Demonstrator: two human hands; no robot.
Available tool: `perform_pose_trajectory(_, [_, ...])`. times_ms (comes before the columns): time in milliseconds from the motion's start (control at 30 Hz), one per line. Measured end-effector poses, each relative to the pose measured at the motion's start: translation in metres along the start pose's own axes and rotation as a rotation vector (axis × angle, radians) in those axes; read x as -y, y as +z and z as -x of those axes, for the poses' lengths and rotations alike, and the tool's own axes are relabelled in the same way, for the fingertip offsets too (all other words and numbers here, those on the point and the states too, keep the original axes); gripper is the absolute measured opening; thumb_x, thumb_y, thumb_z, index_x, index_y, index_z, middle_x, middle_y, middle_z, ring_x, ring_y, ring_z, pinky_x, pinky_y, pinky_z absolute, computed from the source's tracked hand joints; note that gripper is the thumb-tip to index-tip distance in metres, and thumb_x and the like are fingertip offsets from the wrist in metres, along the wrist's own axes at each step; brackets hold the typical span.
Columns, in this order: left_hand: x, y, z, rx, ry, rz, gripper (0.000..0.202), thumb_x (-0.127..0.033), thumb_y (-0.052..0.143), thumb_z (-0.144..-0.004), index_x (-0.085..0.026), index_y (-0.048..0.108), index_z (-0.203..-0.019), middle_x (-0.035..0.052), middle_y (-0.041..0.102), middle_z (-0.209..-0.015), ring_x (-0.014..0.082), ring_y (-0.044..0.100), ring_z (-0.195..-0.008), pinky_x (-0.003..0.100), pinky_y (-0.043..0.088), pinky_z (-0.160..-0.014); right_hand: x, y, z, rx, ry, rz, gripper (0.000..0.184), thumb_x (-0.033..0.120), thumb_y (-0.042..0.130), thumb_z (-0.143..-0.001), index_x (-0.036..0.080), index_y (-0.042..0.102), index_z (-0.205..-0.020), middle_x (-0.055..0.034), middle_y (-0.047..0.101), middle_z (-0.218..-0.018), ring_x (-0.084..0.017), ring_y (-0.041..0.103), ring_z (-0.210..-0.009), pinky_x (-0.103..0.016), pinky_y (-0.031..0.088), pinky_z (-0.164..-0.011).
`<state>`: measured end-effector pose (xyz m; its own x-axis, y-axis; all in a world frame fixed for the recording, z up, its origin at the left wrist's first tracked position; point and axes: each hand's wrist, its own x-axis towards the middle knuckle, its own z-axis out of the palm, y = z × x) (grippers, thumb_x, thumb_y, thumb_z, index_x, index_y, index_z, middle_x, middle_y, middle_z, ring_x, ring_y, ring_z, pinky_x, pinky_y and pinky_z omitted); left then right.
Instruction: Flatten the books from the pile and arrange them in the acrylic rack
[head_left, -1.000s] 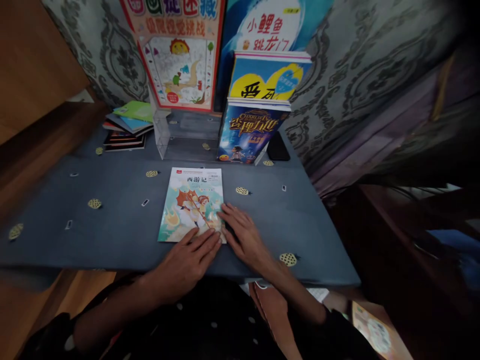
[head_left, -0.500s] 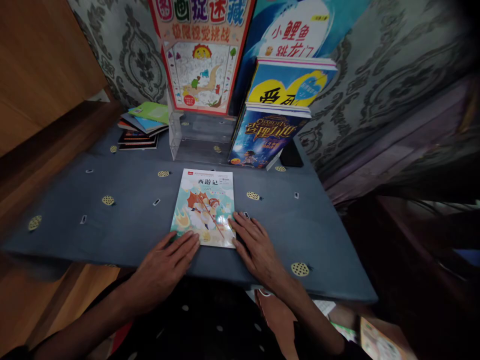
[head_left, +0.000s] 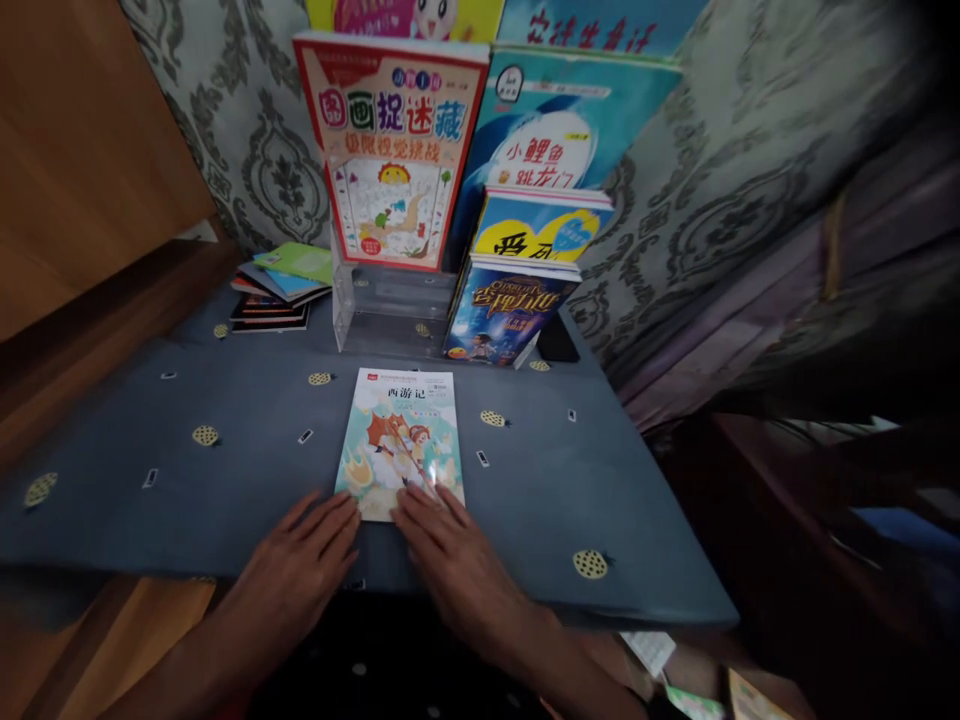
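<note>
A thin paperback book [head_left: 401,430] with a pale teal cover and an orange cartoon figure lies shut and flat on the cloth-covered table [head_left: 247,480]. My left hand [head_left: 304,545] rests at its lower left corner, fingers stretched out and fingertips just on the edge. Over the lower right of the cover lies my right hand [head_left: 450,545], its fingers spread and hiding part of the bottom edge. Neither hand grips anything.
Behind the book stands a clear acrylic rack [head_left: 386,325] holding several upright picture books [head_left: 394,150]. A blue novel [head_left: 510,310] sits at its front right, near a dark phone-like object [head_left: 556,340]. A small stack of books [head_left: 281,285] lies at the back left.
My right hand has slid left from the book's right edge onto its lower cover. The view has tilted up, showing more of the rack. The book has stayed flat.
</note>
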<state>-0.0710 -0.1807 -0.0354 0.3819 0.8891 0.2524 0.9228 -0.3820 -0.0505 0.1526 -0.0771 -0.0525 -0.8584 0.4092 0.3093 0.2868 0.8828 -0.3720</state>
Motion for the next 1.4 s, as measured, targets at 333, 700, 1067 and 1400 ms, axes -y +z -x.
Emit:
perform_pose_trajectory(333, [0.009, 0.015, -0.037, 0.102, 0.055, -0.027, 0.047, -0.005, 0.036, -0.089, -0.010, 0.055, -0.132, 0.0130, 0.058, -0.139, 0.0254, 0.055, -0.127, 0.043, 0.046, -0.103, -0.006, -0.005, -0.033, 0.179, 0.024, 0.103, 0.050, 0.008, 0.044, -0.092, 0.003, 0.045, -0.141, -0.0191, 0.046, -0.148, -0.029, 0.039, -0.141, -0.049, 0.036, -0.117])
perform_pose_trajectory(700, [0.042, 0.027, -0.102, 0.173, -0.080, 0.013, 0.043, -0.009, 0.040, -0.091, -0.014, 0.054, -0.132, 0.0138, 0.059, -0.137, 0.0253, 0.058, -0.123, 0.045, 0.043, -0.104, -0.057, -0.006, -0.082, 0.202, 0.120, 0.166, 0.059, 0.003, 0.042, -0.086, 0.004, 0.039, -0.145, -0.0198, 0.042, -0.151, -0.025, 0.033, -0.144, -0.045, 0.032, -0.118])
perform_pose_trajectory(1067, [0.060, 0.060, -0.151, 0.055, -0.318, -0.046, 0.041, -0.017, 0.039, -0.098, -0.014, 0.054, -0.136, 0.0151, 0.053, -0.143, 0.0270, 0.047, -0.135, 0.052, 0.035, -0.111, -0.096, 0.004, -0.119, -0.011, 0.349, 0.245, 0.048, 0.017, 0.038, -0.097, -0.001, 0.045, -0.141, -0.0231, 0.044, -0.149, -0.028, 0.034, -0.143, -0.046, 0.029, -0.117])
perform_pose_trajectory(1400, [0.042, 0.060, -0.153, 0.076, -0.628, -0.086, 0.050, -0.028, 0.038, -0.099, -0.001, 0.047, -0.140, 0.0225, 0.045, -0.148, 0.0324, 0.039, -0.140, 0.051, 0.038, -0.109, -0.091, 0.020, -0.114, -0.098, 0.586, 0.226, 0.055, 0.022, 0.037, -0.095, -0.007, 0.041, -0.142, -0.0266, 0.036, -0.152, -0.033, 0.030, -0.145, -0.046, 0.030, -0.115])
